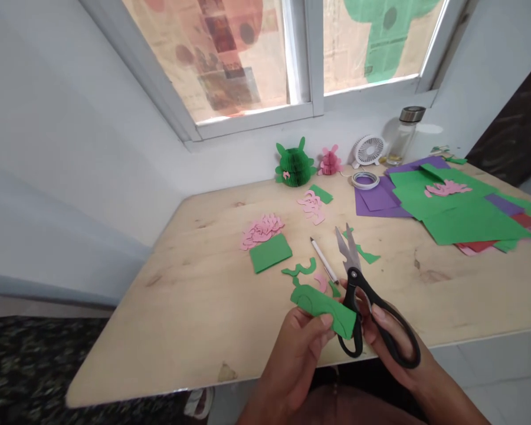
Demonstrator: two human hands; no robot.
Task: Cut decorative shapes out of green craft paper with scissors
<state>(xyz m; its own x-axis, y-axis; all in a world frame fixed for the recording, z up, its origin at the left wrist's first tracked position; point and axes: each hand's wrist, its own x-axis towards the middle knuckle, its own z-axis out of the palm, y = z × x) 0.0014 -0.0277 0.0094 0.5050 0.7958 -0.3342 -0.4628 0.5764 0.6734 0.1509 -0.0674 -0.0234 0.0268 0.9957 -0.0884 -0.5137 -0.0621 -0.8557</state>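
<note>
The left hand (294,360) held a curved piece of green paper (323,310) above the edge of the wooden counter (159,336), and its fingers (325,321) were closed on this paper. The right hand (396,339) gripped black scissors (354,280), with its fingers (378,314) around the handles, and the blades stood open just beside the paper. Near them lay a white pen (324,260). Farther away were pink paper pieces (261,231), green and purple sheets (464,218), a small white fan (369,150) and a glass bottle (402,136). The printed paper on the window (216,59) was too blurred to read.
</note>
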